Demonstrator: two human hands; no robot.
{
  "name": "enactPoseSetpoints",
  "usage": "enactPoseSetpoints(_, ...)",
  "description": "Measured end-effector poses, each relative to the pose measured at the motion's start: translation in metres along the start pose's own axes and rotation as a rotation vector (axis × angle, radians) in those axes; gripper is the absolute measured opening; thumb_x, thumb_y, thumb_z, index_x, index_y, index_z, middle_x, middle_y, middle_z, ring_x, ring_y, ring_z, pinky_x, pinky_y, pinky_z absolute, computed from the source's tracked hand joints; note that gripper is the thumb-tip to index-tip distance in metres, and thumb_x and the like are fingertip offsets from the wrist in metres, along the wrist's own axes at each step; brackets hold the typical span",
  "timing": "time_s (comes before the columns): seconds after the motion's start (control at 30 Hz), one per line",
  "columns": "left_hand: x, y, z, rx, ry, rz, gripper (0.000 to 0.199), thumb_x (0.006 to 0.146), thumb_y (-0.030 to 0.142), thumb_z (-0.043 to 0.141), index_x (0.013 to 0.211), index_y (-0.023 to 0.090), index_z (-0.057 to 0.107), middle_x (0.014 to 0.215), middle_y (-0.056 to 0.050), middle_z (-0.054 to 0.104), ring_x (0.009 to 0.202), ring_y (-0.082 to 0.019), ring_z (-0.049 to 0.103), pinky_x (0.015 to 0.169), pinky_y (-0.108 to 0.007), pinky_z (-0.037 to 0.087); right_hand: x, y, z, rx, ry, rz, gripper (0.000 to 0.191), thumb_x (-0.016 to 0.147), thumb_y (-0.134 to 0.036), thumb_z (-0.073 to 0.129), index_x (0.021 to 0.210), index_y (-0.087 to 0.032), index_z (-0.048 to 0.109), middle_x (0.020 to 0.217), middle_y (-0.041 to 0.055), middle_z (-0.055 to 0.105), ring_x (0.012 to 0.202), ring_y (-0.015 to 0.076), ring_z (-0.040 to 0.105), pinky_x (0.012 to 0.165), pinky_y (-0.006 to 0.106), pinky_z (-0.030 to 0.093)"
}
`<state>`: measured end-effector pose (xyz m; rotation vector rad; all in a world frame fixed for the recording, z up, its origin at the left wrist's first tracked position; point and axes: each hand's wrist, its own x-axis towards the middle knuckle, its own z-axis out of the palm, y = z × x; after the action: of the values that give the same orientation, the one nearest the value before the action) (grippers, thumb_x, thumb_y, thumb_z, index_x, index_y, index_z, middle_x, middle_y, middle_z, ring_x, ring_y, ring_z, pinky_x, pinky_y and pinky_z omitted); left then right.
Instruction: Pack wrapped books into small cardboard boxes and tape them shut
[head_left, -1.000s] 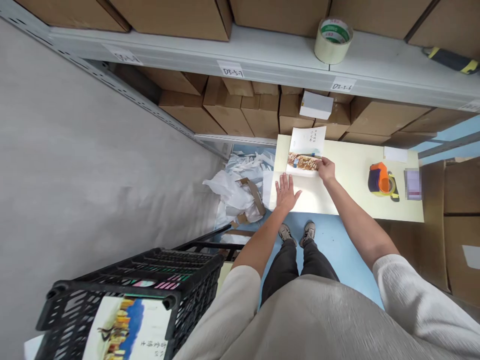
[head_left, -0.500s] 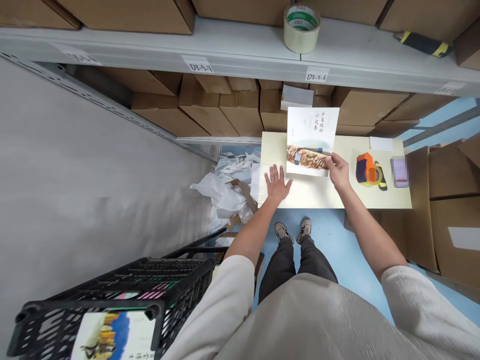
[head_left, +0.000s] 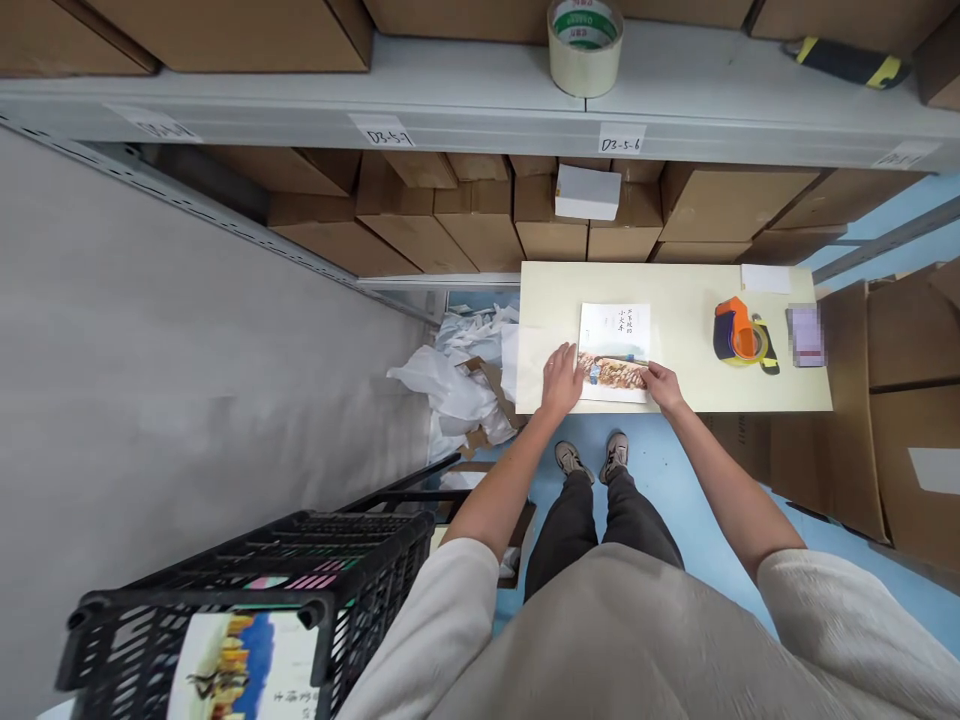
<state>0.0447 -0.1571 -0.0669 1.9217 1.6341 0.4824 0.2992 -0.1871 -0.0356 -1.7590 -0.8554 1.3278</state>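
A white picture book (head_left: 613, 345) with Chinese lettering and a painted brown field on its cover is at the near side of the cream tabletop (head_left: 690, 300). My right hand (head_left: 663, 386) pinches its lower right edge, thumb on the cover. At the opposite edge, my left hand (head_left: 562, 380) grips the book with its fingers close together and the thumb by the cover. The fingertips under the book are hidden. Beneath and left of my left hand lies a pale, thin sheet (head_left: 531, 350).
An orange tape dispenser (head_left: 739, 330) and a white slip (head_left: 765, 279) are on the table's right. Cardboard boxes (head_left: 911, 440) stand beyond. The shelf (head_left: 480, 110) holds a tape roll (head_left: 585, 60) and a cutter (head_left: 847, 62). A black crate (head_left: 375, 570) with books is lower left; wrapping scraps (head_left: 457, 385) lie beside the table.
The book has come down from its raised position towards the tabletop, nearer to me. My left hand, spread flat on the table before, has moved to the book's left edge.
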Motion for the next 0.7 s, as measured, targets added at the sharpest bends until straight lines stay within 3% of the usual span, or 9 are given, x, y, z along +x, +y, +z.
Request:
enactPoseSetpoints(0.13,-0.013,0.015,0.018,0.02,-0.02,0.034,0.055,0.109,0.033,0.047,0.162,0.017,0.052,0.17,-0.021,0.052,0.162,-0.035,0.045,0.136,-0.057,0.033,0.005,0.006,-0.005,-0.205,0.002,0.005,0.025,0.081,-0.045,0.064,0.068,-0.026,0.053,0.059,-0.0045,0.052,0.066,0.0173,0.049,0.065,0.03,0.043)
enactPoseSetpoints(0.27,-0.015,0.017,0.024,0.073,-0.028,0.048,0.06,0.105,0.037,0.055,0.162,0.017,0.053,0.166,-0.023,0.053,0.162,-0.039,0.042,0.137,-0.06,0.027,0.006,0.009,-0.008,-0.425,0.04,-0.009,0.022,0.083,-0.039,0.058,0.068,-0.029,0.045,0.061,-0.0035,0.052,0.068,0.02,0.05,0.067,0.031,0.043)
enactPoseSetpoints(0.37,-0.016,0.016,0.025,0.101,-0.051,0.064,0.063,0.103,0.039,0.059,0.162,0.017,0.054,0.163,-0.023,0.053,0.163,-0.041,0.039,0.138,-0.062,0.023,0.004,0.011,-0.009,-0.535,0.084,-0.027,0.016,0.083,-0.037,0.056,0.072,-0.029,0.048,0.065,-0.0018,0.056,0.071,0.0221,0.054,0.071,0.033,0.046)
enactPoseSetpoints(0.43,-0.017,0.015,0.025,0.105,-0.066,0.067,0.063,0.103,0.04,0.059,0.162,0.018,0.054,0.163,-0.023,0.052,0.164,-0.041,0.038,0.139,-0.063,0.023,0.004,0.011,-0.009,-0.563,0.116,-0.034,0.009,0.082,-0.037,0.057,0.08,-0.028,0.057,0.075,0.0015,0.064,0.078,0.0242,0.059,0.077,0.035,0.05)
enactPoseSetpoints(0.5,-0.017,0.015,0.025,0.102,-0.077,0.068,0.063,0.103,0.04,0.059,0.163,0.02,0.054,0.165,-0.022,0.051,0.165,-0.041,0.036,0.138,-0.065,0.022,0.004,0.012,-0.01,-0.565,0.174,-0.042,0.022,0.081,-0.036,0.059,0.097,-0.023,0.066,0.095,0.0074,0.071,0.088,0.0265,0.064,0.087,0.038,0.053)
enactPoseSetpoints(0.6,-0.018,0.015,0.026,0.101,-0.09,0.068,0.064,0.103,0.042,0.06,0.163,0.022,0.054,0.166,-0.02,0.051,0.167,-0.043,0.032,0.138,-0.067,0.019,0.006,0.012,-0.013,-0.583,0.295,-0.035,0.044,0.081,-0.036,0.061,0.121,-0.017,0.067,0.121,0.0162,0.069,0.109,0.0307,0.066,0.104,0.045,0.053)
enactPoseSetpoints(0.7,-0.018,0.017,0.027,0.103,-0.092,0.07,0.067,0.101,0.044,0.063,0.163,0.022,0.055,0.162,-0.021,0.053,0.167,-0.045,0.03,0.139,-0.067,0.018,0.009,0.01,-0.017,-0.62,0.355,0.048,0.046,0.083,-0.035,0.064,0.125,-0.017,0.066,0.129,0.018,0.066,0.124,0.0347,0.061,0.113,0.048,0.048)
